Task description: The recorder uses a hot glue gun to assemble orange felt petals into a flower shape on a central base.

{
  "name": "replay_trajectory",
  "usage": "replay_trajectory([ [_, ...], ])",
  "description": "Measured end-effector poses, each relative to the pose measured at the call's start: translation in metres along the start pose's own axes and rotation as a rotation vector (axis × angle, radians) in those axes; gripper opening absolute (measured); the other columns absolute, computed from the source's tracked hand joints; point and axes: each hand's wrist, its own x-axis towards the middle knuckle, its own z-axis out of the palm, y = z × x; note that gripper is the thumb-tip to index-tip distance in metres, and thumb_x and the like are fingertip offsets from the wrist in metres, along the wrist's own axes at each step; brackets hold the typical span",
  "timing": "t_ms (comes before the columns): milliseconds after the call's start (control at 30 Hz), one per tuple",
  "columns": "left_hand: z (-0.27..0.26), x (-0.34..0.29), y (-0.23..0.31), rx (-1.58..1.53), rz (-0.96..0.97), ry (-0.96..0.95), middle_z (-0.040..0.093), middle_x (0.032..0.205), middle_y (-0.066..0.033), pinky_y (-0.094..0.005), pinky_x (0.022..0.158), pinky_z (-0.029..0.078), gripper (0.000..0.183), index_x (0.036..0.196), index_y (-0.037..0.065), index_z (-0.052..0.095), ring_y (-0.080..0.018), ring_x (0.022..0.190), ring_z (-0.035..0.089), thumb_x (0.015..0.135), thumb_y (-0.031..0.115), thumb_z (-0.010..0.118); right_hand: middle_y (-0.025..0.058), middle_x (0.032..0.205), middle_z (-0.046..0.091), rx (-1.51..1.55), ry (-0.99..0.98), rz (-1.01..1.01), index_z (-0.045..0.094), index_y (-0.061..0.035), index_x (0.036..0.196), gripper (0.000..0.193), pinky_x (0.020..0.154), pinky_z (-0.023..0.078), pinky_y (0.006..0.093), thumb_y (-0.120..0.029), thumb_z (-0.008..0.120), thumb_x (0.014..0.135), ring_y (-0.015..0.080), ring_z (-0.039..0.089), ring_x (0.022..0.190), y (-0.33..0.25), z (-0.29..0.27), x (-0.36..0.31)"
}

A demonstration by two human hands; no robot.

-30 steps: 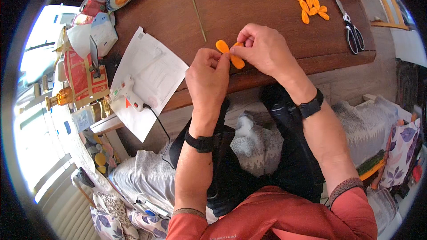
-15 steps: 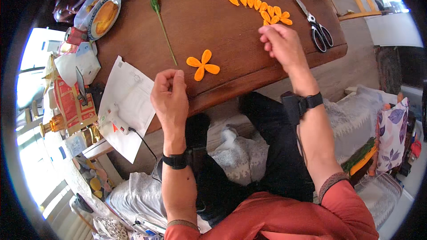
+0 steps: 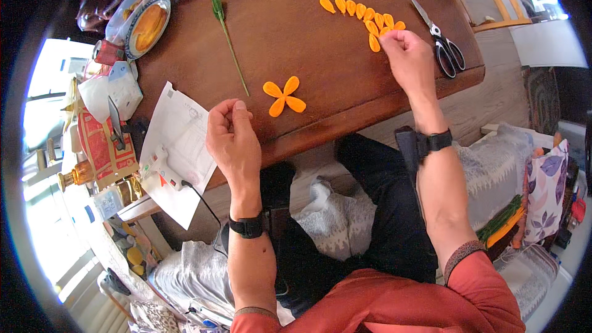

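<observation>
Over the near right part of the brown table [image 3: 290, 31], my right hand [image 3: 410, 65] is closed, thumb and index fingertips pinched at the lower edge of a group of orange petals [image 3: 374, 44]. Whether a petal is between those tips is hidden. My left hand [image 3: 234, 142] hovers at the table's near edge, fingers loosely curled, with nothing visible in them. Just right of it lie several orange petals joined as a cross-shaped flower [image 3: 284, 97]. Beyond that hand, a green stem with a leafy head [image 3: 228, 34] lies lengthwise on the table.
Black-handled scissors [image 3: 439, 40] lie open at the right. A white glue gun [image 3: 161, 168] with a black cord rests on white paper [image 3: 179, 126] at the left edge. Plates of orange pieces [image 3: 148, 28] stand at the far left. Green and orange fuzzy strips [image 3: 502, 222] lie at right.
My right hand has moved a little to the right, its fingertips now against the petal group. The cross-shaped flower looks turned slightly clockwise. My left hand stays nearly in place.
</observation>
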Motion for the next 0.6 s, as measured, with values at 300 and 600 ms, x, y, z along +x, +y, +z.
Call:
replay_trajectory([
  [300, 0.008, -0.021, 0.017, -0.054, 0.166, 0.090, 0.069, 0.083, -0.0027, -0.0240, 0.063, 0.049, 0.015, 0.104, 0.001, 0.071, -0.0069, 0.070, 0.060, 0.101, 0.016, 0.068, 0.0154, 0.089, 0.076, -0.108, -0.146, -0.129, 0.073, -0.0049, 0.095, 0.026, 0.077, 0.058, 0.0422, -0.029, 0.079, 0.087, 0.0328, 0.074, 0.086, -0.020, 0.015, -0.018],
  [600, 0.010, -0.038, 0.020, -0.089, 0.242, -0.012, 0.074, 0.088, -0.0084, -0.0256, 0.069, 0.053, 0.009, 0.102, 0.000, 0.070, -0.0097, 0.074, 0.065, 0.097, 0.007, 0.072, 0.0184, 0.092, 0.075, -0.319, -0.001, -0.202, 0.075, -0.0071, 0.109, 0.027, 0.076, 0.058, 0.0481, -0.028, 0.070, 0.093, 0.0379, 0.073, 0.086, -0.018, 0.032, 0.003],
])
